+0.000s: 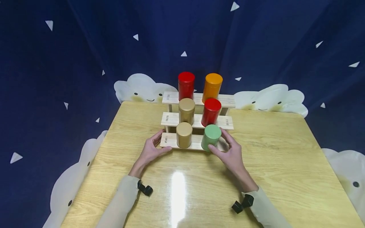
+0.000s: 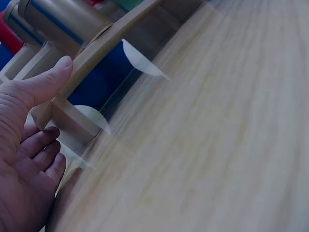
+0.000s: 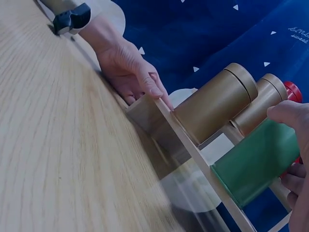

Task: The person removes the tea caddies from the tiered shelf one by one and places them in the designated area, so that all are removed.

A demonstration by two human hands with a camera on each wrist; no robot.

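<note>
A three-tier wooden rack (image 1: 171, 139) stands at the back of the table, bearing lidded canisters. My right hand (image 1: 232, 153) grips a green canister (image 1: 211, 136) at the right of the lowest tier, thumb in front and fingers behind. In the right wrist view the green canister's base (image 3: 231, 186) meets the board. At the rack's left end, my left hand (image 1: 150, 149) holds the lowest board, its thumb on the front edge and its fingers around the end. A gold canister (image 1: 183, 136) stands between the hands on that tier.
Behind, the middle tier carries another gold canister (image 1: 186, 110) and a red canister (image 1: 211, 112). The top tier carries a red canister (image 1: 186, 87) and an orange canister (image 1: 212, 87). A dark blue curtain (image 1: 159, 19) with white triangles and clouds surrounds the wooden table (image 1: 273, 164).
</note>
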